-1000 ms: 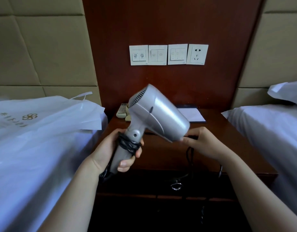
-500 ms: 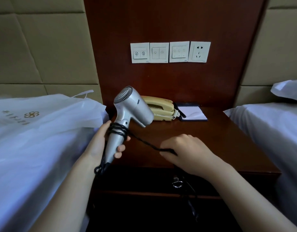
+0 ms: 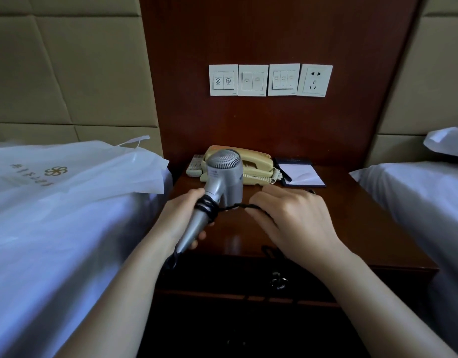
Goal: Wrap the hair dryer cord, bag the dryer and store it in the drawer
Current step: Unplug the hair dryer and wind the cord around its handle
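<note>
White bedding on two beds, the left bed [image 3: 54,254] and the right bed [image 3: 416,202], flanking a dark wooden nightstand [image 3: 364,228] set against a red-brown wall panel [image 3: 248,125]. Spread across the left bed, a white plastic bag [image 3: 93,182] printed with a gold emblem, its handle loop toward the padded headboard. Under the nightstand top, a drawer [image 3: 222,275] in deep shadow.

Held above the left front of the nightstand top in the left hand [image 3: 181,218]: a silver hair dryer [image 3: 224,174], handle wrapped by curled fingers, round grille facing the camera. Just beside it, the right hand [image 3: 295,218], back upward, fingers bent and pinching the black cord [image 3: 235,206], stretched taut from several turns wound round the handle.

Behind the dryer, a cream telephone [image 3: 256,164], with a notepad [image 3: 302,174] in a dark holder to its right and a remote control [image 3: 195,165] to its left. Higher on the panel, three switch plates [image 3: 253,80] and a socket [image 3: 315,80]. On the drawer front, a small metal ring pull [image 3: 279,280].
</note>
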`<state>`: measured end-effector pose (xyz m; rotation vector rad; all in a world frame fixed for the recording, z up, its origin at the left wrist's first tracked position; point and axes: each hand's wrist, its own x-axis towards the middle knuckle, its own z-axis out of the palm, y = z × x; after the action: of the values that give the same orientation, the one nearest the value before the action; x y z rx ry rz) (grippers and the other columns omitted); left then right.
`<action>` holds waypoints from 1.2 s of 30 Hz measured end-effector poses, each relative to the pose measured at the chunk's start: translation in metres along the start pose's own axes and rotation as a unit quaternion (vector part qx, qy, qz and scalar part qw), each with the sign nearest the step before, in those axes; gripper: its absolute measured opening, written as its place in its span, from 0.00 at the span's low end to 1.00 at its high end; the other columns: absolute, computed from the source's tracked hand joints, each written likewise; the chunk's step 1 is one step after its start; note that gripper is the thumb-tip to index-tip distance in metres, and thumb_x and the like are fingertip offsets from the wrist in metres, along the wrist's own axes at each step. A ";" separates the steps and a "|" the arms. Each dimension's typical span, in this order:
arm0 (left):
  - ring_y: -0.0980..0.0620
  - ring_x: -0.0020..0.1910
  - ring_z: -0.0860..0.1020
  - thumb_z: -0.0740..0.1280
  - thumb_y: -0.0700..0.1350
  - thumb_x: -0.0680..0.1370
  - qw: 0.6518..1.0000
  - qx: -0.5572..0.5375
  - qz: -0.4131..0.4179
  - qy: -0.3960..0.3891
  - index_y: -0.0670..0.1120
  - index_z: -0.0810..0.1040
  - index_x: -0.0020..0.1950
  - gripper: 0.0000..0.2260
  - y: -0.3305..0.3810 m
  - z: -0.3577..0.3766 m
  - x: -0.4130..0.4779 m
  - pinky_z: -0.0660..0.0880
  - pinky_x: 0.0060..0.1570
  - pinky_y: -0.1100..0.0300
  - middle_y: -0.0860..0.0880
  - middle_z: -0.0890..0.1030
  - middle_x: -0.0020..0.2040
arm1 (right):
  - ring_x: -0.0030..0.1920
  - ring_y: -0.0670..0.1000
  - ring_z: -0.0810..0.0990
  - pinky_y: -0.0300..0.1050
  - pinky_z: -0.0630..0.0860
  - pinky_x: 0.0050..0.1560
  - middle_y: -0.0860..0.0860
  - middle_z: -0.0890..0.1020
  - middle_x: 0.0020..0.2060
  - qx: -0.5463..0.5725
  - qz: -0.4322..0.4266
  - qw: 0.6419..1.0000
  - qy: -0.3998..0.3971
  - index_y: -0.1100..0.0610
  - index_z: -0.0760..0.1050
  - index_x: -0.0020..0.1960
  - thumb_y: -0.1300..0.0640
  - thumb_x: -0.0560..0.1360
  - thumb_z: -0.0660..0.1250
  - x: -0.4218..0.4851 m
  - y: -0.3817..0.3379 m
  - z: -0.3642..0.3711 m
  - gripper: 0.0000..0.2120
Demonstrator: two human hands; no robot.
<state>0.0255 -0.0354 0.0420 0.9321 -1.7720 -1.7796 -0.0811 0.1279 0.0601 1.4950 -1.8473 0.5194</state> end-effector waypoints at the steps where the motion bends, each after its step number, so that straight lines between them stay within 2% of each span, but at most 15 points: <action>1: 0.48 0.20 0.72 0.63 0.53 0.77 0.999 0.028 0.023 -0.005 0.44 0.78 0.46 0.13 -0.001 0.002 -0.002 0.67 0.21 0.64 0.43 0.80 0.32 | 0.28 0.51 0.77 0.38 0.60 0.29 0.48 0.78 0.31 -0.009 -0.003 1.000 0.006 0.54 0.77 0.36 0.50 0.74 0.57 0.000 0.001 0.000 0.14; 6: 0.49 0.21 0.75 0.68 0.55 0.73 0.979 0.174 0.099 -0.033 0.52 0.78 0.45 0.08 -0.002 0.009 -0.009 0.67 0.20 0.63 0.45 0.81 0.33 | 0.31 0.51 0.76 0.39 0.57 0.33 0.48 0.78 0.32 -0.016 -0.003 1.000 0.015 0.53 0.78 0.37 0.51 0.73 0.58 0.003 0.002 -0.003 0.13; 9: 0.52 0.20 0.75 0.69 0.62 0.66 0.955 0.272 0.105 -0.058 0.53 0.78 0.44 0.15 -0.002 0.019 -0.018 0.68 0.20 0.63 0.48 0.81 0.35 | 0.30 0.51 0.74 0.41 0.55 0.34 0.48 0.76 0.31 0.016 -0.003 1.000 0.012 0.54 0.77 0.37 0.52 0.74 0.58 0.003 0.002 -0.004 0.12; 14: 0.54 0.23 0.76 0.65 0.65 0.66 0.924 0.360 0.116 -0.052 0.47 0.76 0.46 0.23 0.000 0.039 -0.024 0.71 0.20 0.63 0.48 0.80 0.36 | 0.33 0.52 0.77 0.43 0.66 0.34 0.49 0.79 0.34 0.076 -0.006 0.997 -0.026 0.55 0.77 0.38 0.51 0.73 0.57 0.000 0.001 -0.005 0.14; 16: 0.49 0.28 0.78 0.59 0.63 0.66 0.913 0.387 0.122 -0.041 0.48 0.75 0.46 0.21 0.001 0.044 -0.023 0.79 0.31 0.55 0.47 0.80 0.38 | 0.33 0.53 0.78 0.42 0.66 0.33 0.49 0.79 0.33 0.062 -0.023 0.997 -0.037 0.55 0.77 0.37 0.51 0.73 0.58 0.000 -0.003 -0.004 0.13; 18: 0.45 0.32 0.78 0.57 0.55 0.70 0.907 0.399 0.131 -0.034 0.48 0.74 0.47 0.14 0.001 0.049 -0.025 0.80 0.42 0.49 0.47 0.80 0.40 | 0.32 0.53 0.77 0.40 0.63 0.33 0.49 0.78 0.31 0.040 -0.037 0.998 -0.031 0.55 0.77 0.36 0.52 0.72 0.59 0.000 -0.005 -0.006 0.12; 20: 0.43 0.35 0.78 0.57 0.49 0.73 0.903 0.405 0.144 -0.025 0.48 0.74 0.47 0.09 0.002 0.052 -0.027 0.78 0.45 0.48 0.47 0.79 0.40 | 0.31 0.52 0.77 0.42 0.62 0.33 0.49 0.78 0.32 0.037 -0.039 0.998 -0.019 0.54 0.77 0.37 0.54 0.71 0.61 0.000 -0.005 -0.007 0.09; 23: 0.41 0.42 0.78 0.56 0.49 0.75 0.896 0.413 0.165 0.008 0.49 0.75 0.48 0.10 0.004 0.052 -0.026 0.77 0.47 0.50 0.47 0.78 0.42 | 0.38 0.53 0.76 0.44 0.62 0.39 0.48 0.80 0.37 0.031 -0.030 0.999 -0.006 0.52 0.77 0.44 0.56 0.71 0.64 -0.002 -0.003 -0.006 0.04; 26: 0.43 0.42 0.76 0.56 0.54 0.76 0.897 0.408 0.169 0.025 0.50 0.75 0.47 0.12 0.001 0.045 -0.023 0.75 0.43 0.53 0.50 0.76 0.39 | 0.49 0.54 0.76 0.44 0.64 0.50 0.49 0.80 0.48 0.013 0.007 1.000 0.000 0.53 0.77 0.53 0.51 0.70 0.67 -0.005 0.004 -0.002 0.13; 28: 0.42 0.41 0.77 0.56 0.57 0.76 0.896 0.411 0.167 0.030 0.51 0.75 0.47 0.13 -0.002 0.041 -0.023 0.75 0.42 0.53 0.49 0.76 0.39 | 0.54 0.55 0.74 0.45 0.67 0.53 0.52 0.78 0.53 0.027 0.033 0.999 0.006 0.55 0.76 0.57 0.48 0.68 0.71 -0.007 0.004 -0.002 0.20; 30: 0.42 0.42 0.77 0.56 0.57 0.77 0.890 0.426 0.161 0.032 0.51 0.74 0.47 0.12 -0.004 0.039 -0.022 0.74 0.41 0.54 0.48 0.77 0.41 | 0.50 0.54 0.73 0.43 0.71 0.47 0.54 0.76 0.51 0.054 0.049 0.997 0.017 0.58 0.74 0.55 0.49 0.66 0.75 -0.008 -0.001 -0.004 0.23; 31: 0.42 0.42 0.78 0.55 0.56 0.76 0.889 0.428 0.158 0.032 0.51 0.74 0.47 0.12 -0.005 0.038 -0.021 0.74 0.41 0.53 0.47 0.77 0.42 | 0.45 0.53 0.73 0.42 0.72 0.40 0.54 0.76 0.47 0.068 0.057 0.996 0.019 0.58 0.73 0.52 0.50 0.65 0.75 -0.009 -0.004 -0.005 0.21; 33: 0.42 0.40 0.79 0.54 0.57 0.76 0.891 0.426 0.153 0.033 0.51 0.73 0.46 0.13 -0.005 0.038 -0.021 0.76 0.43 0.52 0.47 0.77 0.42 | 0.32 0.51 0.70 0.39 0.64 0.25 0.49 0.72 0.37 0.087 0.073 0.994 0.004 0.57 0.69 0.43 0.50 0.67 0.73 -0.008 -0.011 -0.009 0.15; 34: 0.41 0.39 0.79 0.54 0.57 0.75 0.890 0.428 0.151 0.035 0.51 0.73 0.45 0.13 -0.005 0.038 -0.021 0.77 0.44 0.52 0.47 0.77 0.42 | 0.28 0.53 0.70 0.41 0.63 0.23 0.47 0.71 0.34 0.089 0.085 0.992 -0.014 0.55 0.69 0.40 0.49 0.69 0.70 -0.008 -0.014 -0.011 0.12; 36: 0.40 0.41 0.79 0.53 0.56 0.76 0.887 0.435 0.149 0.041 0.50 0.71 0.43 0.13 -0.005 0.038 -0.020 0.77 0.46 0.50 0.46 0.77 0.43 | 0.30 0.55 0.75 0.45 0.68 0.28 0.45 0.72 0.31 0.131 0.117 0.982 -0.068 0.52 0.70 0.37 0.49 0.74 0.64 -0.007 -0.020 -0.013 0.10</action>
<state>0.0116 0.0057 0.0375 0.9356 -2.5262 -0.6951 -0.0579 0.1363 0.0612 1.5208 -2.1439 0.8175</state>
